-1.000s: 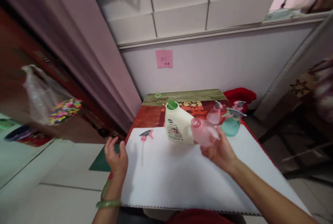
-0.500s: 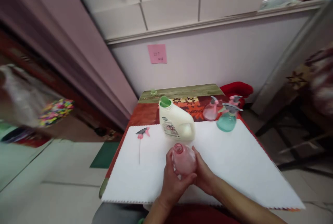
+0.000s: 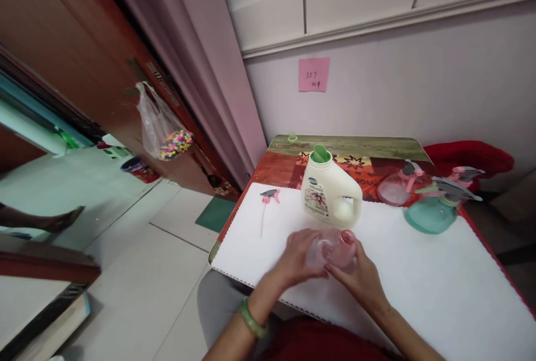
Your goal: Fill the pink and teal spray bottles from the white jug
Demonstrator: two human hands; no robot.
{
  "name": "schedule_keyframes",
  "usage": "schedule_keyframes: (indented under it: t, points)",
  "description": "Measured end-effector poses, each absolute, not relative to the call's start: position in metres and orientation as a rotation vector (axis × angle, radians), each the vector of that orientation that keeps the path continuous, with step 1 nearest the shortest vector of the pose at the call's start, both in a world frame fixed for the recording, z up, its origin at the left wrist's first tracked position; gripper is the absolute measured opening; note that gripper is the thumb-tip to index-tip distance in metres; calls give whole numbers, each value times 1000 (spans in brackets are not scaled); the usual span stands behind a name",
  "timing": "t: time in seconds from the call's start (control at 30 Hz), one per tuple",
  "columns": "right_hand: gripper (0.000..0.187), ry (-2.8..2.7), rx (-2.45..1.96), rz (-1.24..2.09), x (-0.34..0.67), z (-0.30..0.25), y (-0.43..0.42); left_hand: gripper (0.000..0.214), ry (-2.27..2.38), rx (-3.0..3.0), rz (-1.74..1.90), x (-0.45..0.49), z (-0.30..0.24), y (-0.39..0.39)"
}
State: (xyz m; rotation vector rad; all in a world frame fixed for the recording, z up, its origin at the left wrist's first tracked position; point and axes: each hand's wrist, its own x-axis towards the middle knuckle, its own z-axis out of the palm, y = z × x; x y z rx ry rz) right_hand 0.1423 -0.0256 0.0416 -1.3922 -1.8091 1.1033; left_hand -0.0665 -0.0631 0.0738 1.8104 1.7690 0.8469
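Both hands [image 3: 298, 257] hold pink btl. [image 3: 340, 253] (neck uncapped), nr. cream jug [image 3: 329, 196].

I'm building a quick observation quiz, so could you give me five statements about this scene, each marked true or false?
1. The left hand and the right hand both hold the pink bottle. True.
2. The loose spray head lies on the white mat, left of the cream jug in the picture. True.
3. A spray head is fitted on the held bottle. False: its neck is bare.
4. The cream jug is lying on its side. False: it stands upright.
5. The teal spray bottle stands to the right of the jug in the picture. True.
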Motion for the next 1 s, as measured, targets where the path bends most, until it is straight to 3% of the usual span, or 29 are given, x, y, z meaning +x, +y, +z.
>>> schedule_keyframes:
  t: [0.07, 0.13, 0.3, 0.37, 0.47, 0.53, 0.7, 0.8, 0.9, 1.0]
  points:
    - [84, -1858, -1449, 930, 152, 35, -23, 42, 1979, 1698, 884, -106, 84, -48]
    - [85, -1881, -1502, 801, 159, 30, -21, 30, 2222, 1536, 926, -145, 89, -32]
    - [90, -1970, -1590, 740, 161, 21, -14, 42, 2542, 1186, 901, -197, 78, 7]
    - [100, -1959, -1588, 771, 160, 17, -13, 48, 2555, 1083, 898, -198, 70, 18]
    - [120, -1894, -1533, 859, 165, 10, -17, 43, 2497, 960, 958, -196, 65, 25]
    - [121, -1831, -1454, 888, 174, 9, -21, 40, 2424, 884, 1050, -197, 68, 24]
    - [94, -1572, -1345, 783, 212, 32, -25, 40, 2149, 671, 1403, -197, 94, -8]
    - [68, -1432, -1303, 763, 222, 70, -23, 50, 1917, 634, 1586, -177, 119, -40]
    - [43, -1481, -1225, 925, 202, 117, -24, 55, 1645, 661, 1611, -138, 145, -66]
    - [41, -1703, -991, 1329, 162, 150, -32, 47, 1150, 685, 1361, -94, 166, -81]
